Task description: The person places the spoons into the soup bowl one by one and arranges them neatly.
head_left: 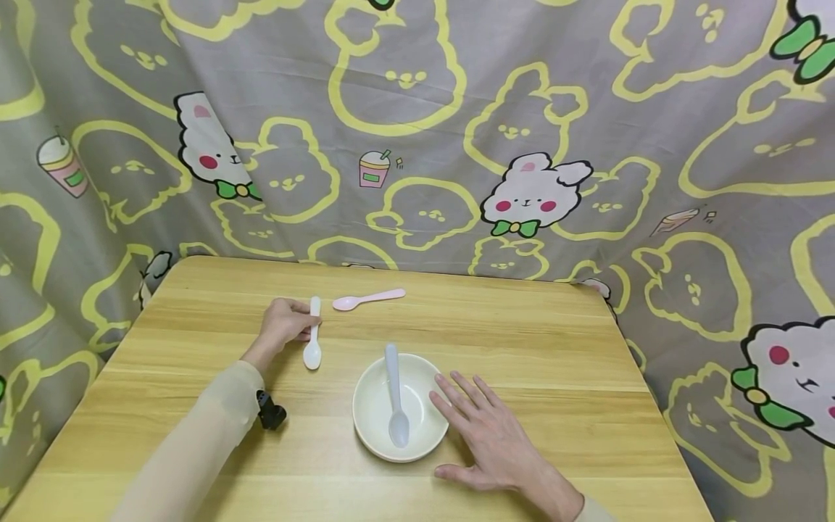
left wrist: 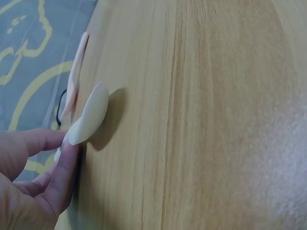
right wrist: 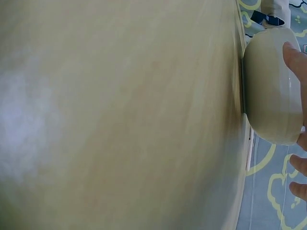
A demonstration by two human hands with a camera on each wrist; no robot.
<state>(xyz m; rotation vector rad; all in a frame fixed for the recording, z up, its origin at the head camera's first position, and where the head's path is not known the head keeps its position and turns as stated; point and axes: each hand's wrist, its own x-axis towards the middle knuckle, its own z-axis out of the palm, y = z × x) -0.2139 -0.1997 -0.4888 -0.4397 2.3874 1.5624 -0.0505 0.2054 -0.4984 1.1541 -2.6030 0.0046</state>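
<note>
The white spoon (head_left: 312,354) is pinched right here by the left hand (head_left: 285,321), thumb and fingers clamped on its handle, held over the table (head_left: 554,333), left of the bowl (head_left: 367,409). Inside, a grey spoon (head_left: 394,388) is propped! By the bowl's rim, the right hand (head_left: 488,431) is held, fingers spread. Beyond, a pink spoon (head_left: 369,299) is laid.

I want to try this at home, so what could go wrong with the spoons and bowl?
The left hand pinches the white spoon by its handle, so it might slip and drop onto the table. The right hand is close by the bowl, so a bump could shift it. The handle of the grey spoon pokes past the bowl's edge, so it might get knocked.
</note>
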